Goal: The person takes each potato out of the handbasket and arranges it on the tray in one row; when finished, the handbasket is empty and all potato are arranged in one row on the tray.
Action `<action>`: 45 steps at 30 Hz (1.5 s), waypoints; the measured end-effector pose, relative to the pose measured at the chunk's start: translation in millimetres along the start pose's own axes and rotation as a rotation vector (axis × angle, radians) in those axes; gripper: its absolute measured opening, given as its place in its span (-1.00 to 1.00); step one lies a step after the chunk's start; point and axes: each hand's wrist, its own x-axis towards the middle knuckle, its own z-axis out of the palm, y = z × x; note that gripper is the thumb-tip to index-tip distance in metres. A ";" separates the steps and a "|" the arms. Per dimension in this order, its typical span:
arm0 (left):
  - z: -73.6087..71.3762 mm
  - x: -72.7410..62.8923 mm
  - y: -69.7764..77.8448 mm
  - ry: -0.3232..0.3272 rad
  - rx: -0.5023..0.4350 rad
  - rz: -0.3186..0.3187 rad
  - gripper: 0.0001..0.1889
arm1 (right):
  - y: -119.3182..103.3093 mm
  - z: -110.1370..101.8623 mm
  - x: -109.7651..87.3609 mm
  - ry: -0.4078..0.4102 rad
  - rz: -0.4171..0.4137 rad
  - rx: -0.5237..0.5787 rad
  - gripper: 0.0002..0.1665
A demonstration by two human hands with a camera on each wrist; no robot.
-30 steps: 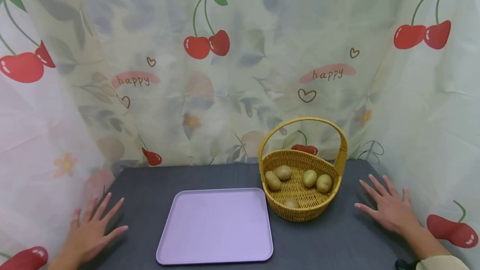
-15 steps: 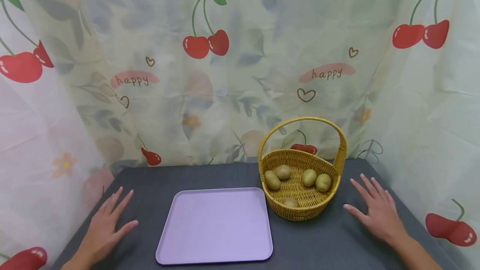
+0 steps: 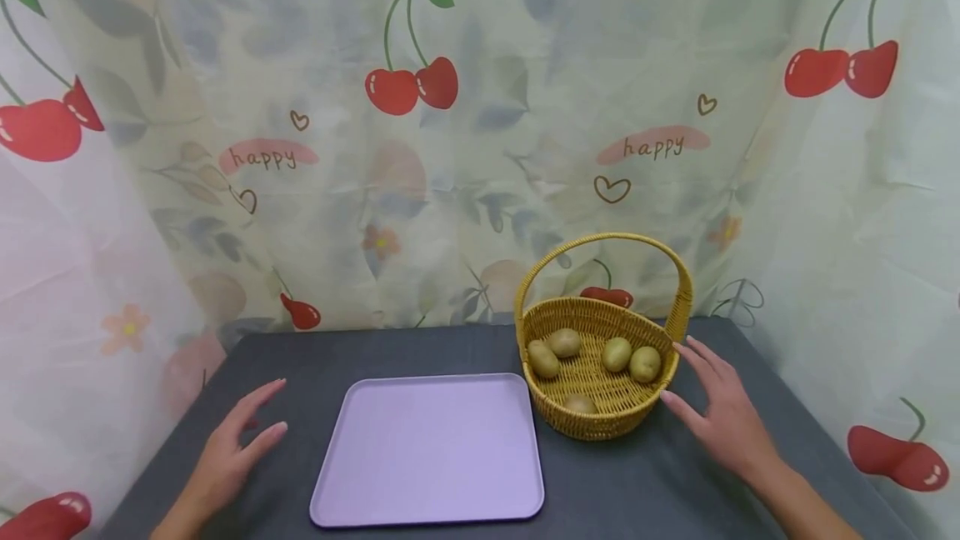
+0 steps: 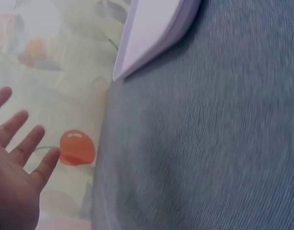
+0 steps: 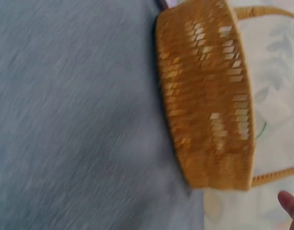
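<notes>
A yellow woven basket [image 3: 592, 425] with a tall arched handle stands right of centre, holding several round, brownish-green fruits that look like kiwis or small potatoes [image 3: 617, 354]. My right hand [image 3: 723, 419] is at the basket's right side, fingers extended, fingertips overlapping its rim in the head view. A flat lilac tray [image 3: 427, 452] lies left of the basket with nothing on it. Left of the tray, my left hand [image 3: 232, 448] hovers over the table, thumb and fingers spread apart, holding nothing. In the left wrist view the left hand [image 4: 15, 177] shows with its fingers splayed.
Dark grey cloth covers the table [image 3: 600, 490]. A pale curtain [image 3: 480, 140] printed with cherries, leaves and "happy" hangs behind it and along both sides. The tray's right edge lies close beside the basket.
Both hands have moved inward from the table's sides. The right one has come up to the basket's right rim; the left has come nearer the tray. Basket and tray stay put.
</notes>
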 end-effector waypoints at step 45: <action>27.1 -14.5 -20.1 -0.604 -0.055 -0.216 -0.29 | -10.9 47.3 157.4 -0.800 0.232 0.310 -0.28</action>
